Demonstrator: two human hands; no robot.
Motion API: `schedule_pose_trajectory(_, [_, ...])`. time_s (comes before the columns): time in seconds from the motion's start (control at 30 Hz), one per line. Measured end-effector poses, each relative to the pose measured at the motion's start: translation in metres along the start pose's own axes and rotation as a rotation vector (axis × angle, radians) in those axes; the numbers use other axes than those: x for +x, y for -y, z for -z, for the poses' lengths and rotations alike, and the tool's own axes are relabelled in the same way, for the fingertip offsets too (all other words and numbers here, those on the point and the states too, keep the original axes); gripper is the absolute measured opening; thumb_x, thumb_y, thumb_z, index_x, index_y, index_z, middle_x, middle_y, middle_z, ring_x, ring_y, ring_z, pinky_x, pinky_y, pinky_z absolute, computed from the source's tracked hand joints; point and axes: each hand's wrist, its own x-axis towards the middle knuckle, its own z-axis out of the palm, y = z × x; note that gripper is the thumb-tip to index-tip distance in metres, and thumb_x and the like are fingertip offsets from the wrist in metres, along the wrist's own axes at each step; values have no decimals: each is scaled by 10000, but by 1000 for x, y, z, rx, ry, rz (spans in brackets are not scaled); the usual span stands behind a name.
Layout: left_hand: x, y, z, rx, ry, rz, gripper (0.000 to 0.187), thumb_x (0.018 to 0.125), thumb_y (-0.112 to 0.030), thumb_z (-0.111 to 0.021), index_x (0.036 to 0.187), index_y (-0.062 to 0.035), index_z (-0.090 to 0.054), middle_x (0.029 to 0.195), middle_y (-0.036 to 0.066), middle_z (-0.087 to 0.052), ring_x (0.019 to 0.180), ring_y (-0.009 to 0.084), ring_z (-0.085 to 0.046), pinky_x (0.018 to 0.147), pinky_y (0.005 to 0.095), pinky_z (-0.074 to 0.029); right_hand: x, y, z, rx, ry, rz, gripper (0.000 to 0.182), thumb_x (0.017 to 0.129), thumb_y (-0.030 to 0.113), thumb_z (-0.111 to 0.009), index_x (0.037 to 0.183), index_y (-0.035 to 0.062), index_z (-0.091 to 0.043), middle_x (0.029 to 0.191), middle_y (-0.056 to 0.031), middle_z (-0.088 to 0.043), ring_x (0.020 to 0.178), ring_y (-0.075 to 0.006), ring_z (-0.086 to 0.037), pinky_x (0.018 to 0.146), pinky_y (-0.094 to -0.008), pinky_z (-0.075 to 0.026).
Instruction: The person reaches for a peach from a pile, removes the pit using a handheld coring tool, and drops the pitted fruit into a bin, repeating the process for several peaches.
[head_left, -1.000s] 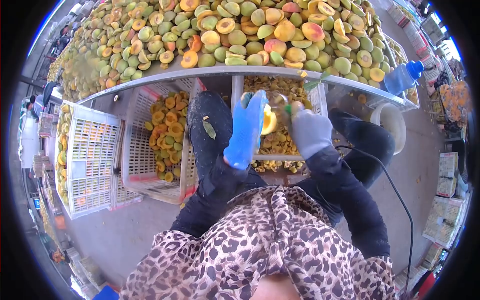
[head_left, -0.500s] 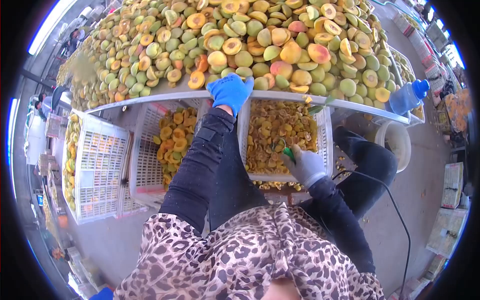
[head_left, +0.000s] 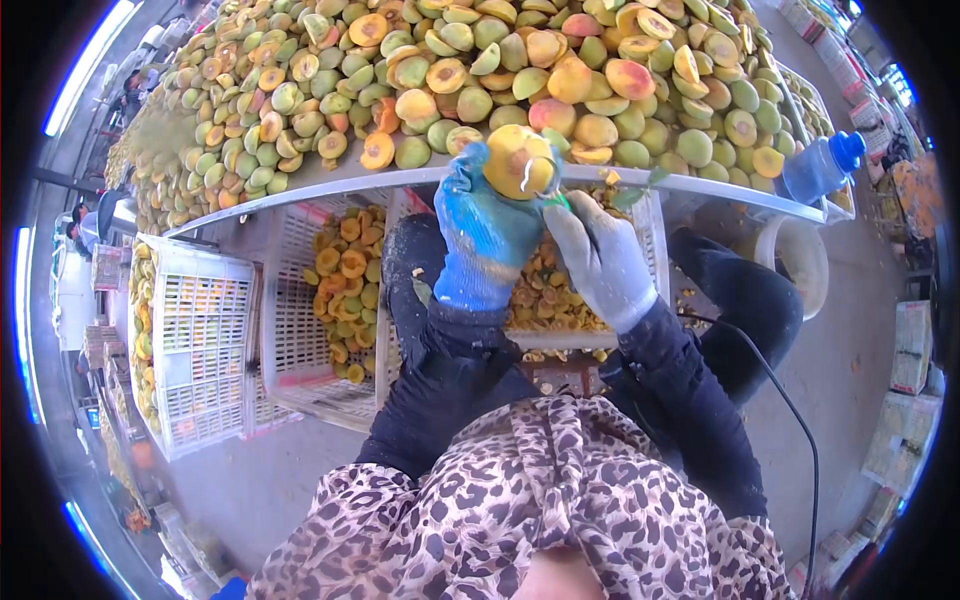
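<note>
My left hand [head_left: 487, 238], in a blue work glove, is closed around a yellow peach half [head_left: 512, 160] and holds it up just above the table's metal edge. The cut face is turned toward me and to the right. In a pale grey glove, my right hand [head_left: 604, 258] grips a small green-handled pitting tool [head_left: 557, 202]. Its thin curved metal end meets the peach's cut face. Beyond both hands lies a big heap of halved peaches [head_left: 570, 78], green, yellow and reddish, on the table. Below the hands, a white crate [head_left: 657, 245] contains brownish-yellow peach scraps [head_left: 560, 300].
Left of my legs stand a white crate of peach halves [head_left: 352, 265] and another full crate [head_left: 205, 345]. A blue bottle [head_left: 815, 170] rests at the table's right corner above a white bucket [head_left: 800, 265]. A black cable [head_left: 770, 375] runs down at right.
My left hand has come back from the heap's edge with a peach half in it. My right hand has risen from over the scrap crate, bringing the pitting tool to the fruit.
</note>
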Motion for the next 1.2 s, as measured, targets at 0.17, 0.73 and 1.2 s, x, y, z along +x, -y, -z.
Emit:
schedule_pose_trajectory(0.17, [-23, 11, -5, 352, 22, -103, 415, 970, -311, -425, 1189, 36, -489, 1150, 211, -568, 1038, 342, -577, 915, 439, -479, -15, 8, 4, -51, -27, 8, 268, 942, 239, -528, 938, -20, -599, 716, -237, -612, 688, -389, -626, 573, -415, -453])
schedule_pose_trajectory(0.73, [-42, 19, 5, 549, 59, -315, 468, 961, -423, -465, 989, 34, -559, 811, 142, -639, 703, 231, -645, 641, 328, -551, -33, 41, 23, 182, 467, -573, 424, 974, 360, -422, 883, -25, -577, 569, 1, -499, 444, -95, -467, 404, -271, -387])
schedule_pose_trajectory(1.2, [-25, -10, 27, 4, -67, 30, 439, 875, -333, -498, 1097, 41, -560, 1003, 173, -603, 917, 309, -582, 920, 460, -462, -40, -46, 12, 42, 230, -561, 435, 968, 434, -452, 808, 47, -568, 482, -36, -476, 331, -149, -424, 330, -283, -336])
